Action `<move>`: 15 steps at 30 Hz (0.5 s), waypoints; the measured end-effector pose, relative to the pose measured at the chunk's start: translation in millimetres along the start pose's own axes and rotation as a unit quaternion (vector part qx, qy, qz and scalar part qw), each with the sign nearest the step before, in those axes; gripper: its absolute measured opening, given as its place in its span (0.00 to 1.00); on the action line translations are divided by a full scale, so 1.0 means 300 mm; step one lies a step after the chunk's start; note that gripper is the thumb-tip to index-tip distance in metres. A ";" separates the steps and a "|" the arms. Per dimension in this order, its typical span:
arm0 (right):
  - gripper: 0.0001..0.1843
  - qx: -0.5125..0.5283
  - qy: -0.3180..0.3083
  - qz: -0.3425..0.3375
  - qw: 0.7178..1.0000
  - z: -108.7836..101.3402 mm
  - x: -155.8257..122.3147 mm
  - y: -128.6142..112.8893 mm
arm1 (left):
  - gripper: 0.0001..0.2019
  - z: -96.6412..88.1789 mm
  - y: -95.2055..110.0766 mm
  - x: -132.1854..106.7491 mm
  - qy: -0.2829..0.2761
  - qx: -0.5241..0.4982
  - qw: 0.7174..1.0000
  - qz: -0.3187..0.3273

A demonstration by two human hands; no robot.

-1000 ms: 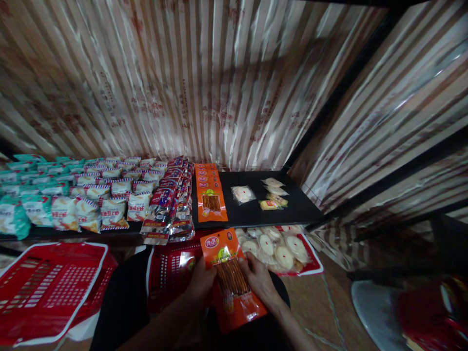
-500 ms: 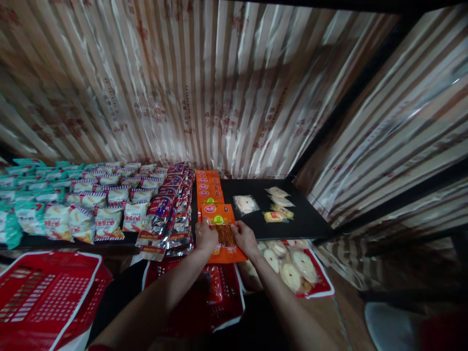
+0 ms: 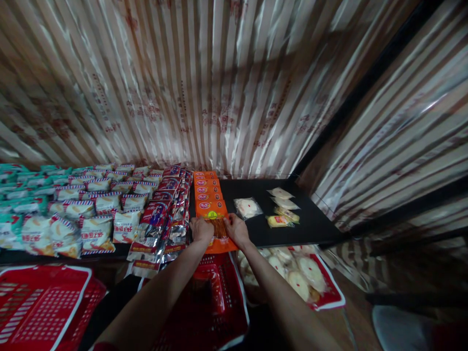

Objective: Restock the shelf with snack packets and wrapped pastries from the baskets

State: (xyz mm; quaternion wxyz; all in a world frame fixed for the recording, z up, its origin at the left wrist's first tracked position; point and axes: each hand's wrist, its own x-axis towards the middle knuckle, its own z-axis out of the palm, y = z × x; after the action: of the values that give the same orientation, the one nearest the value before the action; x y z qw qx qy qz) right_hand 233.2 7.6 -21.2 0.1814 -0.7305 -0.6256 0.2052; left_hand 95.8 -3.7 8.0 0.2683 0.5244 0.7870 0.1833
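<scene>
An orange snack packet (image 3: 220,243) with a clear window showing brown strips lies at the front end of an overlapping row of matching orange packets (image 3: 207,190). My left hand (image 3: 202,231) is closed on its left edge, with the fingers partly hidden. At the right edge my right hand (image 3: 237,229) pinches the same packet. Just left of my left hand are dark red and silver packets (image 3: 157,213), laid in overlapping rows. A red basket (image 3: 239,297) stands below my forearms, with something shiny and red inside.
White snack bags (image 3: 97,233) and teal bags (image 3: 10,229) fill the black shelf (image 3: 307,229) to the left. Right of the orange row lie a round wrapped cake (image 3: 248,207) and a yellow packet (image 3: 280,221). Below are a basket of round wrapped cakes (image 3: 300,284) and another red basket (image 3: 44,307).
Both hands have moved the orange packet away from me, up against the orange row, so it now overlaps the one behind. The view has shifted slightly.
</scene>
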 end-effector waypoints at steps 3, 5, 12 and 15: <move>0.19 -0.006 -0.002 0.009 1.000 0.007 0.009 0.004 | 0.18 0.006 -0.001 -0.003 -0.001 0.009 1.000 0.000; 0.22 -0.008 0.002 0.012 1.000 0.008 0.010 0.004 | 0.19 0.008 0.002 -0.010 0.001 0.013 1.000 -0.003; 0.23 -0.034 -0.010 -0.003 0.999 -0.006 -0.008 -0.016 | 0.21 0.010 0.018 -0.034 0.007 0.023 1.000 -0.004; 0.23 -0.046 -0.003 -0.010 0.999 -0.003 -0.012 -0.019 | 0.22 0.011 0.022 -0.044 0.006 0.033 0.999 0.000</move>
State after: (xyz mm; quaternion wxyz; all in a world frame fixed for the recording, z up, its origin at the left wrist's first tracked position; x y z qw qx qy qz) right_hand 228.4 5.1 -17.0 0.1474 -0.7313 -0.6420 0.1769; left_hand 106.8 -13.4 12.2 0.2459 0.5320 0.7942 0.1605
